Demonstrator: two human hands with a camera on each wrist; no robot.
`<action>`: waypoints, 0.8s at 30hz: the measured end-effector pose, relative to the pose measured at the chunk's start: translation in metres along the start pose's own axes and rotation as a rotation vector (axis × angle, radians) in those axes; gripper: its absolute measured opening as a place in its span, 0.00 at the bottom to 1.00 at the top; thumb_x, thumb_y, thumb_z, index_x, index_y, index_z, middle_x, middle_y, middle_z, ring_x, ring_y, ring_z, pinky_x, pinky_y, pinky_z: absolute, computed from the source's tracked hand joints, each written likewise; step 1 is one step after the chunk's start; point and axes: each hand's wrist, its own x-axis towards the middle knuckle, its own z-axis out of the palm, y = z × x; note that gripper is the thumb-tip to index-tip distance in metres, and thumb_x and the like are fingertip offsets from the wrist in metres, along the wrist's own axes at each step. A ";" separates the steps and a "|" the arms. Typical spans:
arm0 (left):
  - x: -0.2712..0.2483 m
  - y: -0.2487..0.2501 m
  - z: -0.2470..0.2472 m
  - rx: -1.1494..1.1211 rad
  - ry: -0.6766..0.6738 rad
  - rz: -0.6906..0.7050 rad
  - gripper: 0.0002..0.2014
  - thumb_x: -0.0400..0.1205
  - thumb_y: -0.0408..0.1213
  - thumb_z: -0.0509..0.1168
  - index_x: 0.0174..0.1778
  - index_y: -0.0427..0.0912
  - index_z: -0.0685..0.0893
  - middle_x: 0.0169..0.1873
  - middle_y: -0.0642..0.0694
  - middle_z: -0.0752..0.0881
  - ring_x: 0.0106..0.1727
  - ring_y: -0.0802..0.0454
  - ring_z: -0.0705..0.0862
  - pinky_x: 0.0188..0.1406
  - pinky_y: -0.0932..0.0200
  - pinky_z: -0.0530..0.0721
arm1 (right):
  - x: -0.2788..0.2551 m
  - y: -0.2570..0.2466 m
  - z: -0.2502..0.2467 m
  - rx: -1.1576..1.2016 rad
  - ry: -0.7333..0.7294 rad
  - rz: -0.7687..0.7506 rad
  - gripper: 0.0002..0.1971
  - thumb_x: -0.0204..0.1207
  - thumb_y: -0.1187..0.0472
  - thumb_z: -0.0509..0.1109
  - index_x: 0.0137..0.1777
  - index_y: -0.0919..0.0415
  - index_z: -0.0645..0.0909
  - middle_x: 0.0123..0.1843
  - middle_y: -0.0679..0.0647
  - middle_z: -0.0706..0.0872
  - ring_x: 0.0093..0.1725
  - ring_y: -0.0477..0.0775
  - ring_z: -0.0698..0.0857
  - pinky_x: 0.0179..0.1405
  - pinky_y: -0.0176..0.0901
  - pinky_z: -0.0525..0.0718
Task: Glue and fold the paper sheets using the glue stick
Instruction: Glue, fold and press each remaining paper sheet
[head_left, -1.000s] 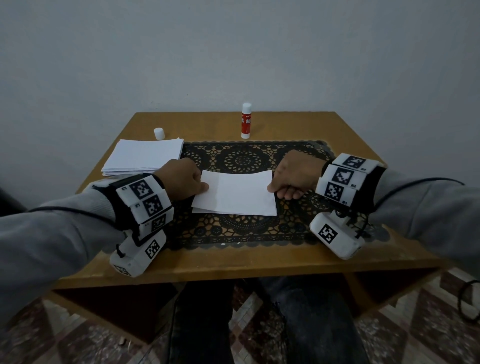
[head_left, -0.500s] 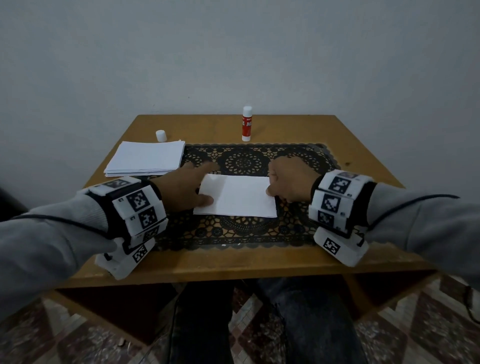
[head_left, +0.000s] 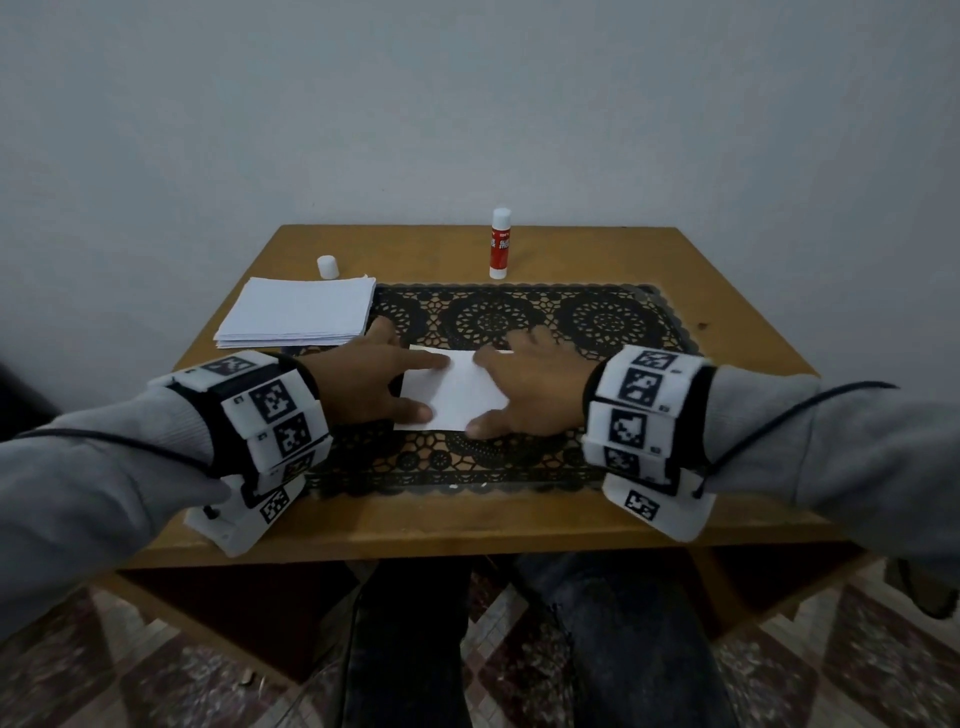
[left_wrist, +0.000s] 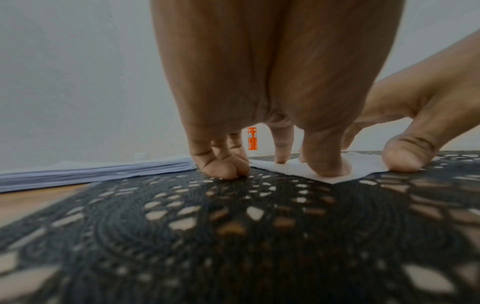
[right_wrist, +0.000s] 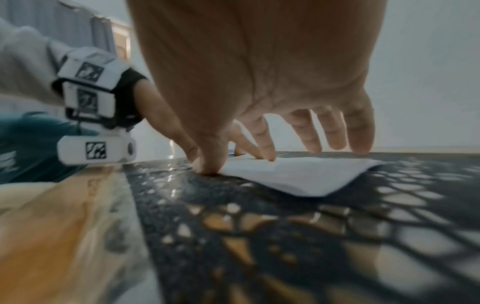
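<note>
A person sits at a small wooden desk (head_left: 727, 291) with both forearms in grey sleeves and marker-covered wrist bands.

Near the desk's far left corner stands a small white cap (head_left: 328, 266). Just in front of it, along the left edge, lies a neat stack of white paper sheets (head_left: 298, 318).

A dark lace mat (head_left: 597, 317) covers the middle of the desk. The stack's right edge just overlaps it.

The left hand (head_left: 371, 376) lies palm down at the left end of a folded white sheet (head_left: 457, 389), which rests at the centre of the mat. Its fingers are spread: the index finger (head_left: 421, 359) stretches straight across the sheet's far edge, and the thumb presses the near left corner. In the left wrist view, the outer fingers curl down onto the mat beside the paper.

The right hand (head_left: 537, 392) lies palm down over the right part of the same sheet. Its fingers are straight and fanned apart, with tips on the paper, and the thumb presses at the near edge. The sheet's right near corner lifts slightly off the mat in the right wrist view.

A red and white glue stick (head_left: 501, 243) stands upright near the middle of the desk's far edge, well apart from both hands.
</note>
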 end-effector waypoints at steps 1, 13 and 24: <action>0.000 -0.001 0.001 -0.001 -0.001 -0.001 0.35 0.78 0.59 0.64 0.80 0.66 0.57 0.67 0.44 0.64 0.65 0.46 0.72 0.70 0.51 0.71 | 0.000 0.010 0.000 0.007 -0.023 0.027 0.45 0.71 0.30 0.66 0.81 0.52 0.57 0.79 0.63 0.62 0.78 0.67 0.60 0.74 0.67 0.66; -0.024 0.045 0.024 0.189 -0.229 0.155 0.35 0.85 0.61 0.40 0.81 0.52 0.28 0.80 0.43 0.27 0.81 0.45 0.27 0.81 0.40 0.37 | -0.009 0.046 -0.009 0.002 -0.178 -0.040 0.50 0.77 0.36 0.64 0.86 0.61 0.40 0.87 0.60 0.41 0.85 0.63 0.46 0.83 0.53 0.50; -0.024 0.040 0.012 0.175 -0.286 0.109 0.36 0.88 0.55 0.43 0.82 0.40 0.30 0.81 0.44 0.28 0.82 0.50 0.31 0.82 0.48 0.39 | 0.001 0.021 0.003 -0.053 -0.228 -0.099 0.46 0.82 0.32 0.44 0.84 0.65 0.31 0.85 0.58 0.31 0.85 0.58 0.35 0.84 0.60 0.45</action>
